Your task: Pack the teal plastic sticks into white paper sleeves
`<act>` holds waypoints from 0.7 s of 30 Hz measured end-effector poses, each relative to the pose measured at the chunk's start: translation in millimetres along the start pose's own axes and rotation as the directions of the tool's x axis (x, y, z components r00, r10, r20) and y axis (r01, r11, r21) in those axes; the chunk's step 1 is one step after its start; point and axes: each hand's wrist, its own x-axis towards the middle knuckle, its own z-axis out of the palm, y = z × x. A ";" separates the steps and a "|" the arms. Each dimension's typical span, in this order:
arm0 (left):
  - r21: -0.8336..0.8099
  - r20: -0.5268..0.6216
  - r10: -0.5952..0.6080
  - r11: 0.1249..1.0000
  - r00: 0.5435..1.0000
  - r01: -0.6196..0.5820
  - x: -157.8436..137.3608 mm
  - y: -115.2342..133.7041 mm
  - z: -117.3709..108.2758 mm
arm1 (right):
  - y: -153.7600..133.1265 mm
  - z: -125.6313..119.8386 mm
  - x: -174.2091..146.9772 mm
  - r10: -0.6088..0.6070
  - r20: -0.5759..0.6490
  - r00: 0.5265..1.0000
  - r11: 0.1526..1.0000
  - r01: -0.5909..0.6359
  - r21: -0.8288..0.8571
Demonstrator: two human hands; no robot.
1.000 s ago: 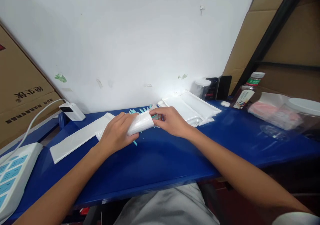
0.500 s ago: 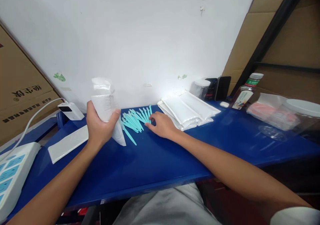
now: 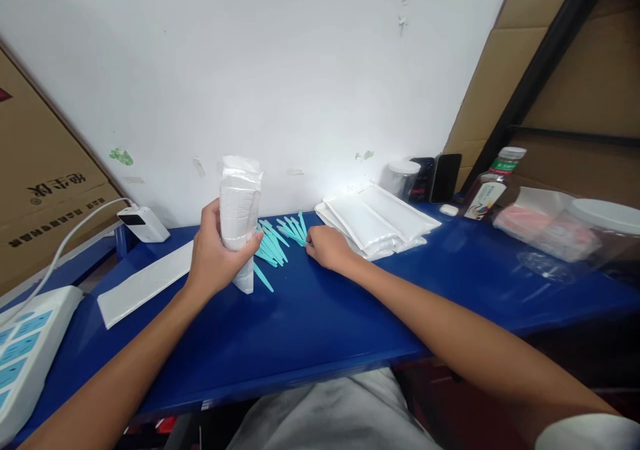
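My left hand [image 3: 215,253] is wrapped round a white padded mailer [image 3: 239,203] and holds it upright above the blue table. Just right of the mailer, a fanned pile of slim turquoise sticks with pale tips [image 3: 271,243], shaped like eyebrow razors, lies on the table. One stick [image 3: 263,277] sits apart, nearer to me. With its fingers closed, my right hand [image 3: 329,247] grips the near ends of a small bunch of turquoise sticks [image 3: 294,227] at the pile's right side. My fingers hide those ends.
More padded mailers [image 3: 375,220] are stacked right of my right hand. Another white mailer [image 3: 145,283] lies flat at left, near a power strip [image 3: 35,343] and a white corded device [image 3: 144,225]. A bottle [image 3: 493,183], phones [image 3: 445,177] and lidded jars [image 3: 403,180] stand at right.
My left hand has moved right with the mailer, which now stands straighter and covers part of the pile. My right hand has closed on some turquoise sticks and shifted slightly right.
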 end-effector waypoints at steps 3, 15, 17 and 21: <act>-0.008 -0.003 -0.015 1.000 1.000 0.015 0.3 -1.0 -0.6 | 6.1 -2.1 2.6 0.024 0.045 0.999 0.999 -0.026 0.025; 0.242 0.185 0.042 0.966 0.982 -0.087 14.9 -12.2 -19.1 | 38.6 -47.7 -19.6 0.037 -0.074 0.997 0.910 -0.002 0.414; 0.307 0.260 0.068 0.940 0.963 -0.149 17.2 -15.7 -21.5 | 48.9 -60.1 -21.0 0.027 -0.119 0.992 0.840 0.042 0.541; 0.330 0.347 0.107 0.916 0.932 -0.228 18.6 -23.5 -19.5 | 62.4 -80.0 -24.8 -0.055 -0.158 0.986 0.783 0.140 0.606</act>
